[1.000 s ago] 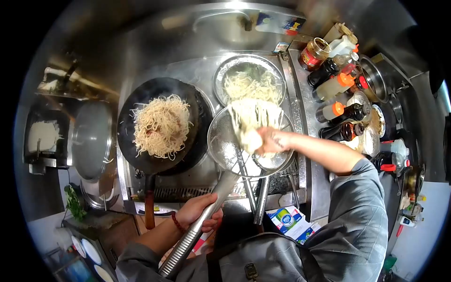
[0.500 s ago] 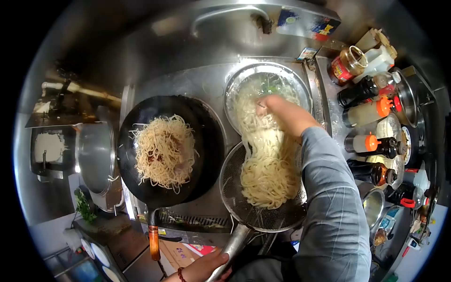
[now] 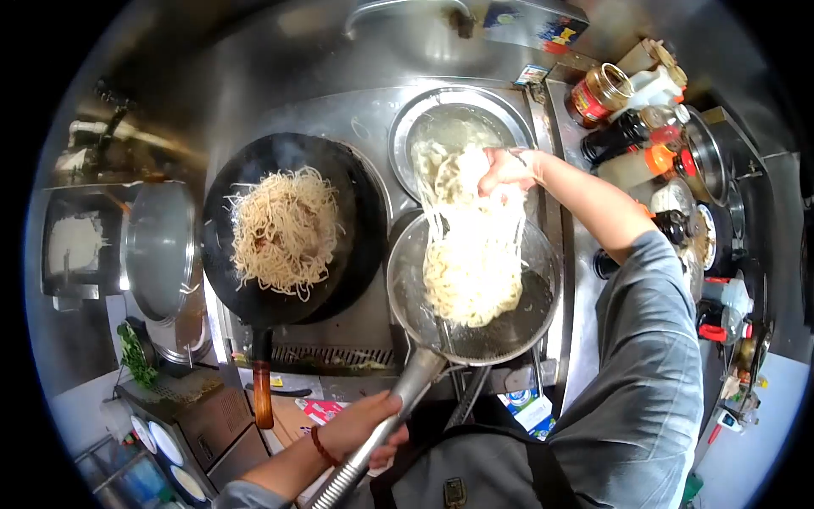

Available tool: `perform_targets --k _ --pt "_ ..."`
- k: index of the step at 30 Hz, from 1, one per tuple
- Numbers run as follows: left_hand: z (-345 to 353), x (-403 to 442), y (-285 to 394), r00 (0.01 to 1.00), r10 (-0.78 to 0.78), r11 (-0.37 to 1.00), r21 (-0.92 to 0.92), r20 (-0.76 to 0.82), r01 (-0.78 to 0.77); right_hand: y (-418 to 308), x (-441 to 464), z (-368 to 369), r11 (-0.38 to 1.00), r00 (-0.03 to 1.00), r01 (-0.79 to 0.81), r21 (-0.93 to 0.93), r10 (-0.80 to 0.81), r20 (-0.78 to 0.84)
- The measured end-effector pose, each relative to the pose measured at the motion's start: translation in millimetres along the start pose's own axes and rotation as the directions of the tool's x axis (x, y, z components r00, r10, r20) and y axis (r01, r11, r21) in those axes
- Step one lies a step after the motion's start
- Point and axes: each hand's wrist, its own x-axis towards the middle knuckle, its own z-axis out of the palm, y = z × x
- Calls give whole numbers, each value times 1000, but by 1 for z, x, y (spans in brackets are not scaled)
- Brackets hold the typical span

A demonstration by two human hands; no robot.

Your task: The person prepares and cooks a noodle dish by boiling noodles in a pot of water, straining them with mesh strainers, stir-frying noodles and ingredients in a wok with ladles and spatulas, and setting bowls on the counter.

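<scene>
The place was a working kitchen, and it looked like a commercial one. A black wok (image 3: 292,229) full of noodles (image 3: 286,231) sat at the left of a stainless steel cooktop (image 3: 360,119), with a metal basin (image 3: 462,106) near its far edge. A steel wall (image 3: 280,59) rose behind. Along the right edge stood sauce bottles (image 3: 627,167) and a jar (image 3: 599,95); past the left edge were a large metal pot (image 3: 159,252) and a tray of white powder (image 3: 75,244).
</scene>
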Motion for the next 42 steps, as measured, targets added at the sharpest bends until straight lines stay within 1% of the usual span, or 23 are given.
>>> perform_targets --k 1,2,6,8,10,11,12,13,14,15,16,17,20,23,26,29,35,37,38,39,40,41,42 --pt "-3 1 0 1000 7 1000 9 15 -8 4 -13 9 992 988 66 106 -80 131" --pt "-4 2 -1 999 14 1000 18 30 -15 4 -28 28 997 998 25 76 -29 52" --pt "-7 4 -4 998 59 994 94 37 -62 3 -100 109 942 976 219 -253 -216 42" --pt "-3 4 -6 998 54 995 85 34 -57 52 -75 128 617 981 194 -763 -102 168" --pt "-6 6 -7 998 52 986 156 21 -55 50 -99 135 438 932 332 -835 -289 219" --pt "-5 6 -7 999 46 986 160 17 -49 23 -105 116 499 912 408 -764 -178 370" --pt "-1 5 -7 1000 30 992 124 -1 -30 1 -101 89 719 942 315 -619 -156 298" --pt "-2 5 -8 1000 30 992 121 -2 -29 9 -73 60 751 943 310 -584 -321 88" --pt "-3 6 -9 1000 31 992 119 -4 -30 20 -38 19 872 928 342 -350 -372 -19" --pt "0 6 -8 998 35 990 138 -56 -26 17 -11 -9 777 870 276 -566 -453 -197" --pt "-2 9 -12 996 58 986 158 -64 -48 12 13 -29 729 877 103 -676 -388 -284" --pt "-2 12 -15 992 46 975 223 -114 -20 23 46 -44 771 882 -49 -635 -265 -389" --pt "6 12 -6 974 57 935 354 -219 25 67 155 -73 773 933 -112 -624 -135 -335" --pt "-3 14 -3 972 118 916 399 -203 -28 71 178 -74 819 971 -93 -566 -50 -233" --pt "-13 19 -8 970 152 888 456 -189 -50 83 182 -71 944 993 -41 -327 1 -120" --pt "-30 29 -21 974 225 866 462 -23 -189 100 188 -65 999 997 -1 -49 -2 -80" --pt "-18 23 -9 998 34 960 280 -54 -17 91 155 -50 934 993 58 352 -89 74" --pt "-21 25 -12 998 23 970 242 -62 -7 72 117 -38 906 968 90 414 -177 176" --pt "-20 24 -13 996 22 980 201 -83 -5 50 86 -26 938 955 150 311 -219 200" --pt "-18 22 -14 997 40 991 131 -69 -31 16 43 -10 995 991 20 93 -33 133" --pt "-20 24 -16 997 35 993 112 -71 -27 28 35 0 996 991 8 92 -20 131" --pt "-24 26 -19 998 45 994 105 -46 -40 46 33 8 974 925 25 226 -109 364" --pt "-30 30 -22 998 56 993 100 -21 -54 48 12 30 957 908 104 271 -202 367"
